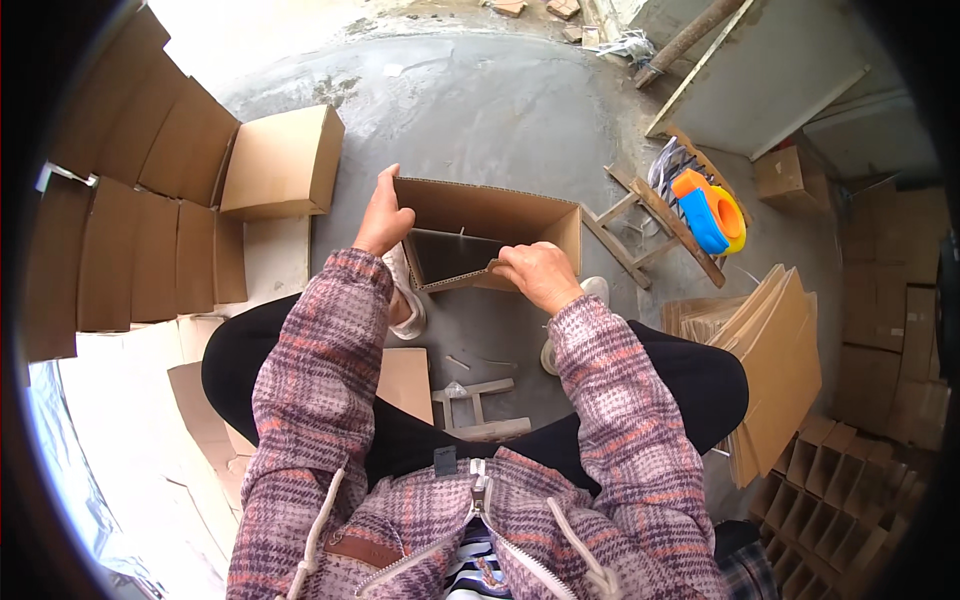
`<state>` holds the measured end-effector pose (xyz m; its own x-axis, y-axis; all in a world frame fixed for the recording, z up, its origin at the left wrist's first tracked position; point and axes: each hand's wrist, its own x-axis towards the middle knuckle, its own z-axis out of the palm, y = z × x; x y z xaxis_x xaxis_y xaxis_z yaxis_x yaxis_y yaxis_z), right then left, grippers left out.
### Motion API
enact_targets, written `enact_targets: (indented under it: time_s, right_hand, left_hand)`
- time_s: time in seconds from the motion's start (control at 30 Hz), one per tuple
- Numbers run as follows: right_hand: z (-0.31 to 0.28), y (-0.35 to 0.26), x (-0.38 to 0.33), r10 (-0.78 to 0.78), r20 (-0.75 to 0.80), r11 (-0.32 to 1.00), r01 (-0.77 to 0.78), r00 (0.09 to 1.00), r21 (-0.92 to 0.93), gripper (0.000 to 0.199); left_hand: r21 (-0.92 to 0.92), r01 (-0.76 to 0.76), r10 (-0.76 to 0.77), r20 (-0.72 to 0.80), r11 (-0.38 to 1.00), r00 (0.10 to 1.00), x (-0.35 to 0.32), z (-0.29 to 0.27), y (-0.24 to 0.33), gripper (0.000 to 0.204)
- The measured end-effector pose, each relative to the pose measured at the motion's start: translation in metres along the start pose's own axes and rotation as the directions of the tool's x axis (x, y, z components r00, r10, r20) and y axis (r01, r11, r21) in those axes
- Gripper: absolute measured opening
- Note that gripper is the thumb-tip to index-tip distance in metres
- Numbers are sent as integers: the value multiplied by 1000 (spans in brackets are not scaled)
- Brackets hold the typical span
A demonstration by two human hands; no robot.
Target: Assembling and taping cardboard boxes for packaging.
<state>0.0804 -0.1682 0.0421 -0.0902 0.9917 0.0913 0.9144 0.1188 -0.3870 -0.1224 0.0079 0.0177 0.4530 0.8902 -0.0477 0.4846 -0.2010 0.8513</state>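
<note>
An open brown cardboard box (490, 207) stands between my feet, its inside partly in dark shadow. At its left edge is my left hand (383, 217), with the thumb and fingers gripping the side wall. My right hand (543, 276) has its fingers bent over the near edge on the right, pinching the cardboard there. That near edge looks bent inward beside the right fingertips. The bottom of the box is hard to make out.
A closed carton (275, 165) sits at the left, beside stacked cartons (110, 240). On the right, a wooden stool (665, 225) bears an orange, blue and yellow tape dispenser (708, 222). Flat cardboard sheets (775, 365) lean by my right knee, near divided cardboard pieces (825, 480).
</note>
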Motion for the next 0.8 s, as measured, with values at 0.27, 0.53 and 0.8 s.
enact_targets:
  time_s: [0.27, 0.53, 0.8]
  right_hand:
    - [-23, 8, -2, 71, 70, 997, -73, 995, 32, 14]
    - [-67, 28, 2, 3, -1, 991, -3, 1000, -134, 15]
    - [-63, 41, 7, 55, 4, 977, -53, 999, -205, 13]
  left_hand:
    - [-86, 30, -45, -173, 996, 984, 12, -6, -31, 26]
    - [-386, 364, -386, 21, 848, 922, 15, -24, -9, 22]
    - [-384, 307, -363, -82, 871, 928, 10, -13, -22, 19]
